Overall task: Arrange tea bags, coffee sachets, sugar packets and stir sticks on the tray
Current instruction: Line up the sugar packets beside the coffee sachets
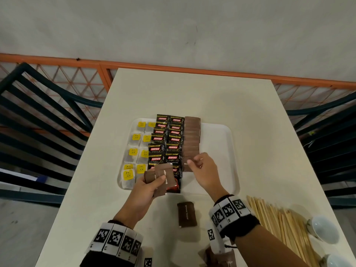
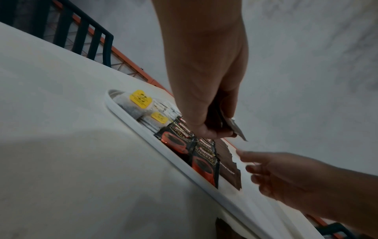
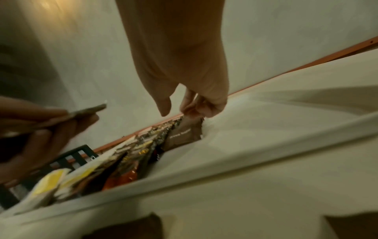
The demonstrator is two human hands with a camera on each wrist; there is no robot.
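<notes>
A white tray [image 1: 217,143] lies on the table. It holds tea bags [image 1: 136,151] with yellow tags on the left, two columns of black coffee sachets [image 1: 165,143] in the middle, and a column of brown sugar packets [image 1: 192,135] to their right. My left hand [image 1: 148,191] grips a fan of brown sugar packets [image 1: 163,176] above the tray's near edge. My right hand [image 1: 204,170] hovers at the near end of the sugar column. Its loosely curled fingertips [image 3: 196,111] touch the nearest packet [image 3: 184,135], and the thumb stays apart. Wooden stir sticks [image 1: 277,222] lie on the table at the near right.
A small stack of sugar packets [image 1: 187,214] sits on the table before the tray, with more packets [image 1: 217,259] under my right wrist. White cups [image 1: 323,228] stand beside the sticks. Dark chairs [image 1: 38,122] flank the table. The tray's right part is bare.
</notes>
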